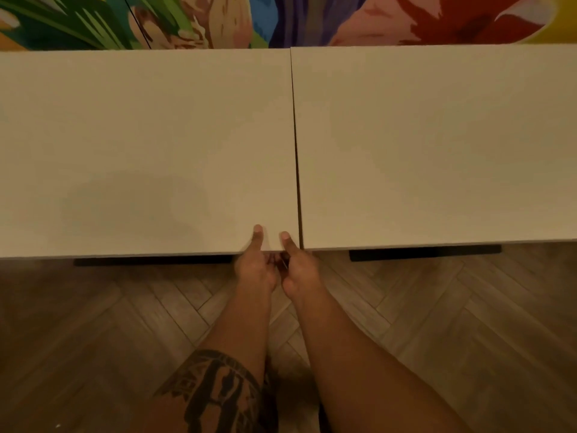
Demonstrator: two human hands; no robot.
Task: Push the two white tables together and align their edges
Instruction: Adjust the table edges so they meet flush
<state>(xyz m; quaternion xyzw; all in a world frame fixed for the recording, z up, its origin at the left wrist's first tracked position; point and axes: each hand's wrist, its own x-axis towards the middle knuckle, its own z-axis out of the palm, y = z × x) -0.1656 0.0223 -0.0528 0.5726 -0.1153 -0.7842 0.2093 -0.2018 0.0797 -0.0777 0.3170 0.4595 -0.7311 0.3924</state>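
Two white tables stand side by side in the head view, the left table (140, 145) and the right table (437, 145). A thin dark gap runs between them and widens slightly toward me. The left table's near edge lies a little closer to me than the right one's, and its far edge too. My left hand (254, 267) and my right hand (295, 270) both grip the left table's near edge at its right corner. Each thumb rests on top; the fingers are hidden under the tabletop.
A wall with a colourful painted mural (281, 20) runs right behind both tables. Dark table bases (424, 254) show under the near edges. Wooden herringbone floor (93, 323) lies on my side of the tables.
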